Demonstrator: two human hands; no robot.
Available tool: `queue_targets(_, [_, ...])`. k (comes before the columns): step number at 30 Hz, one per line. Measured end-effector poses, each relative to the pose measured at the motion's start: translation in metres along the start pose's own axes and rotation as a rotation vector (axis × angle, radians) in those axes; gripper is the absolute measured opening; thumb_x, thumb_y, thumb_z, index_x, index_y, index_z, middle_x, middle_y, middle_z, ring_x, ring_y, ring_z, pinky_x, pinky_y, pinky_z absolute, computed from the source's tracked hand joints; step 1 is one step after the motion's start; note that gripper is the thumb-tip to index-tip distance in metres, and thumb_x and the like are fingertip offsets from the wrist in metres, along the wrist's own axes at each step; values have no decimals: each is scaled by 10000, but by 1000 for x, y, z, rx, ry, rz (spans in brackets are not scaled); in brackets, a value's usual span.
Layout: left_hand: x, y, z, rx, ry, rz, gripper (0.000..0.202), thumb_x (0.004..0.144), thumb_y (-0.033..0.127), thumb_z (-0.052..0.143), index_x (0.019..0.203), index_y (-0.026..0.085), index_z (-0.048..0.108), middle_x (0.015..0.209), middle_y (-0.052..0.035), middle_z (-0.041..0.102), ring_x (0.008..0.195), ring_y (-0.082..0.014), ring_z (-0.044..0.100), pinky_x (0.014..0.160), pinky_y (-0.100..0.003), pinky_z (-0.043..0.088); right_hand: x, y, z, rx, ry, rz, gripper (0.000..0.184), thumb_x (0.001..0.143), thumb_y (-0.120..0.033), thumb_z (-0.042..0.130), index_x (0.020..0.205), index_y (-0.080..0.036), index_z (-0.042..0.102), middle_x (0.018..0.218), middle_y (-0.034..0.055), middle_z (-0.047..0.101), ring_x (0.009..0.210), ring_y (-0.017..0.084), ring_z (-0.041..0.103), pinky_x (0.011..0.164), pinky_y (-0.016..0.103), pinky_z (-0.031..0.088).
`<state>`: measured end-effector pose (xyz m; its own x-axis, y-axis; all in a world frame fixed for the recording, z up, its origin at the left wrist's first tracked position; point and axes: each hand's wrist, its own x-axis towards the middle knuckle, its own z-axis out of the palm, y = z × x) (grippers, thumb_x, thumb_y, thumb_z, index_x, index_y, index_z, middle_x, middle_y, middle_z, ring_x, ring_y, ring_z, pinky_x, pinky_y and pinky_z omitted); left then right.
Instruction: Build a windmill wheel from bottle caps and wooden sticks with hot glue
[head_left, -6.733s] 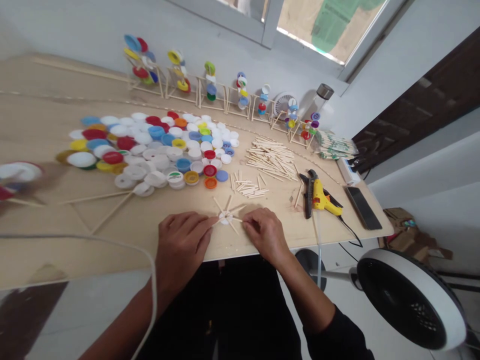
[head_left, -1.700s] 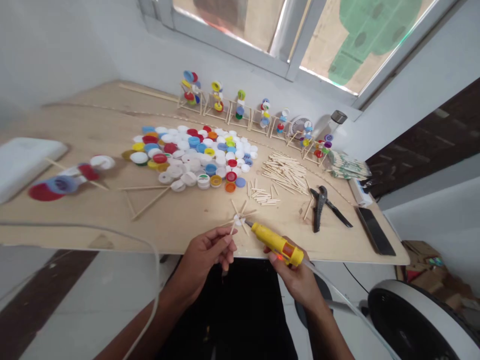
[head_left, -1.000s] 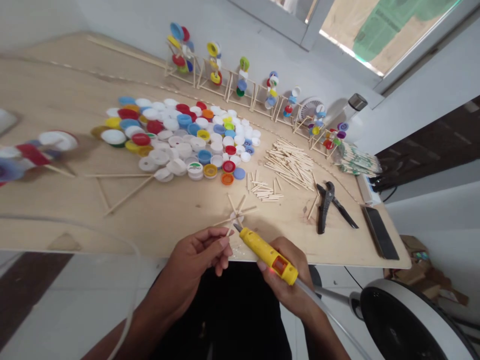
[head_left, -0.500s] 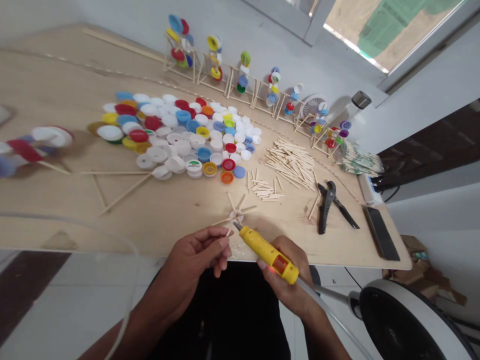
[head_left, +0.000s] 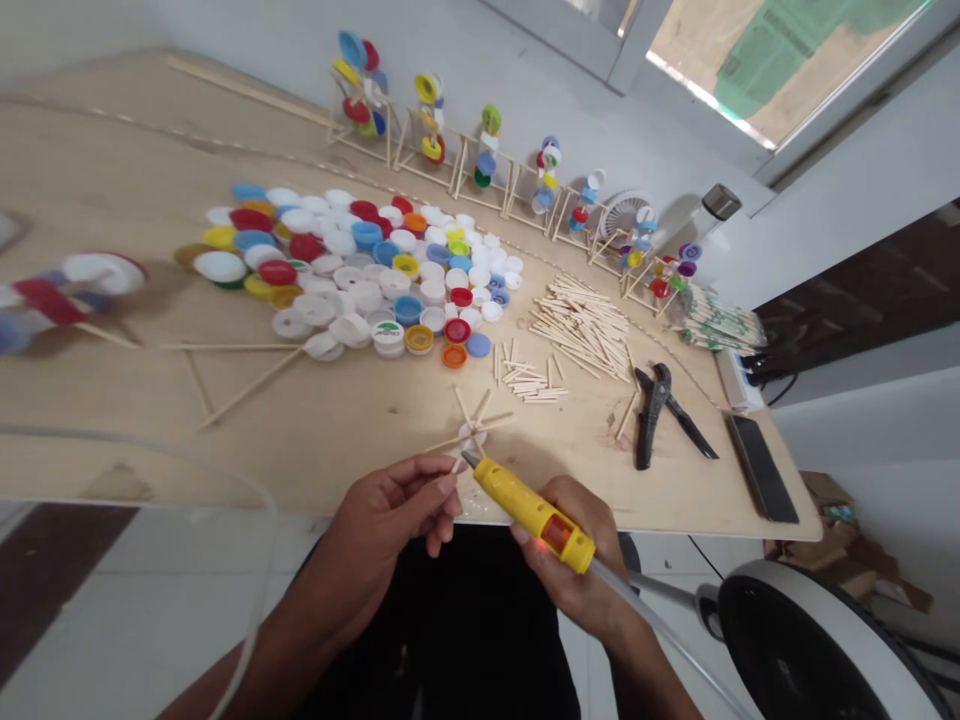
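Observation:
Between thumb and fingertips, my left hand (head_left: 409, 505) pinches a short wooden stick (head_left: 457, 464) near the table's front edge. My right hand (head_left: 574, 545) is wrapped around a yellow hot glue gun (head_left: 521, 502), with a clear glue stick (head_left: 637, 610) coming out of its back. The gun's metal nozzle points left and is at the tip of the held stick; whether they touch I cannot tell. Just beyond lies a small white bottle cap (head_left: 472, 434) with several thin sticks spread out from it like spokes.
Loose bottle caps (head_left: 360, 270) are heaped beyond my left hand. Wooden sticks (head_left: 581, 325) and shorter pieces (head_left: 529, 382) lie to the right, near a black cutter (head_left: 655, 415) and a phone (head_left: 761, 468). Cap wheels on stick frames (head_left: 480, 175) line the wall. A white cord (head_left: 255, 490) hangs at left.
My right hand has shifted the glue gun slightly left and down, bringing its nozzle to the tip of the stick. My left hand stays nearly still.

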<state>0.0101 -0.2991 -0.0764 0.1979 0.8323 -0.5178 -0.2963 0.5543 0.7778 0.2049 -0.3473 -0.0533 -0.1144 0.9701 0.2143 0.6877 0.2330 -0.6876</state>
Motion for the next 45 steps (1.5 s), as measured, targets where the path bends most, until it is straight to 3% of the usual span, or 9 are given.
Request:
queue_targets(17, [0, 1, 0, 13, 1, -11, 356, 581, 433, 831, 769, 162, 699, 558, -2, 651, 462, -127, 542, 418, -249, 395, 2, -1, -2, -10, -10, 24, 274, 930, -384, 580, 726, -217, 504, 651, -32, 515, 557, 119, 494, 533, 248, 358])
queue_targets(25, [-3, 8, 5, 10, 5, -14, 368, 561, 447, 837, 742, 167, 682, 553, -5, 644, 462, -126, 525, 421, -257, 376, 8, 5, -10, -12, 72, 100, 282, 912, -393, 604, 718, -229, 482, 644, -37, 481, 540, 122, 457, 504, 249, 350])
queue_targets(32, [-3, 5, 5, 12, 18, -9, 376, 568, 440, 835, 775, 164, 685, 562, 1, 645, 461, -124, 523, 424, -256, 386, 10, -6, -15, -21, -2, -31, 266, 932, -376, 588, 733, -219, 507, 651, -34, 508, 549, 117, 479, 520, 250, 352])
queue_targets(35, [-3, 4, 4, 14, 17, -8, 388, 568, 448, 836, 779, 161, 682, 561, 2, 644, 461, -122, 523, 423, -253, 388, 9, -2, -13, -40, -16, -3, 264, 940, -382, 578, 743, -219, 512, 665, -25, 522, 573, 126, 498, 529, 255, 362])
queue_targets(40, [0, 2, 1, 34, 11, -8, 382, 573, 443, 838, 780, 156, 694, 559, 2, 643, 463, -121, 524, 422, -249, 390, 6, 9, -22, -17, 91, 62, 290, 937, -421, 596, 742, -235, 488, 665, -24, 509, 576, 135, 480, 501, 256, 349])
queue_targets(45, [-1, 2, 1, 50, 11, 4, 376, 587, 430, 830, 817, 154, 716, 574, -5, 651, 469, -130, 537, 421, -255, 398, 4, 4, -25, -31, 39, 5, 265, 947, -406, 577, 761, -226, 519, 680, -21, 543, 573, 132, 502, 520, 264, 368])
